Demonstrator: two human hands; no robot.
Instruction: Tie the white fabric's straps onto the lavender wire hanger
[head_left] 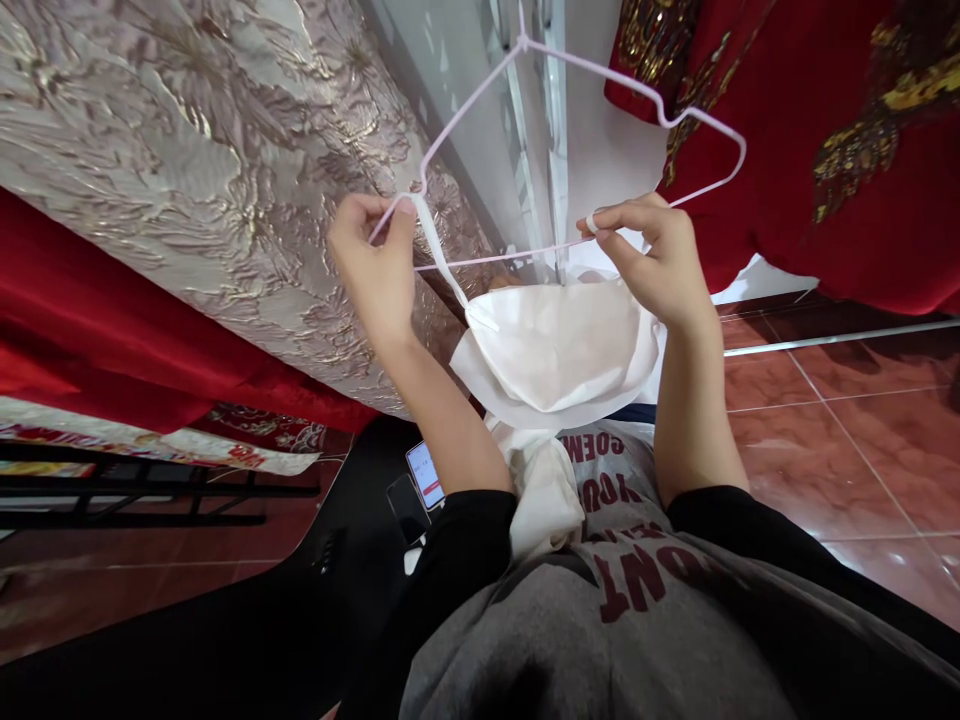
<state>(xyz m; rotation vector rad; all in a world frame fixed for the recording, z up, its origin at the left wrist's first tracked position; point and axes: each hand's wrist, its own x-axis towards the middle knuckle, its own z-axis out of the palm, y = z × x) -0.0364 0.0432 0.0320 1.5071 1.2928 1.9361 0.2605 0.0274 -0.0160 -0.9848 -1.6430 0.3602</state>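
A pale pink clothes hanger (469, 112) hangs in front of me, its top running out of view. My left hand (379, 270) is closed round its left end, thumb on a white strap (439, 245) looped over the hanger there. The strap runs down to a white garment (559, 345) with a curved, layered edge, hanging below the bottom bar. My right hand (656, 250) pinches a small white bit of strap (592, 222) at the bottom bar, right of the middle. The hanger's right shoulder (716, 125) shows no strap on it.
A shiny embossed fabric (225, 180) hangs at the left, beside red cloth (150, 330). Red cloth with gold decoration (787, 130) hangs at the right. Two phones (425, 475) lie on a black surface (315, 600) near my left arm. Reddish tiles (847, 440) cover the floor.
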